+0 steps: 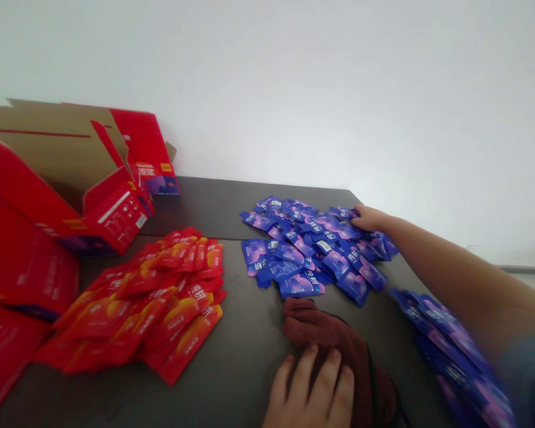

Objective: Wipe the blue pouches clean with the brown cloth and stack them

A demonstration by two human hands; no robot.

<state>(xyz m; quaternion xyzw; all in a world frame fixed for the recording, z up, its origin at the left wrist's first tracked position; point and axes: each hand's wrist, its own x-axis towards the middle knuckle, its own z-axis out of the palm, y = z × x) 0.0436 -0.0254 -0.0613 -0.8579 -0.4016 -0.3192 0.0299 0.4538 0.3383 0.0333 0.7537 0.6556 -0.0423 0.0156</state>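
My right hand (368, 219) reaches in from the right to the far right side of a heap of blue sachets (314, 229). Its fingers are closed on the end of one blue sachet (344, 212). My left hand (312, 386) lies at the bottom middle, fingers spread flat on a bundle of maroon cloth (327, 330) edged with black cord. Its thumb is not visible. The cloth sits just in front of the blue heap. More blue sachets (459, 362), blurred, lie in a row beneath my right forearm.
Red-and-orange sachets (147, 300) form a stacked pile at left on the grey table (245, 333). Behind and beside them stand open red cardboard boxes (111, 208) with brown insides. A white wall (294, 89) rises behind the table's far edge.
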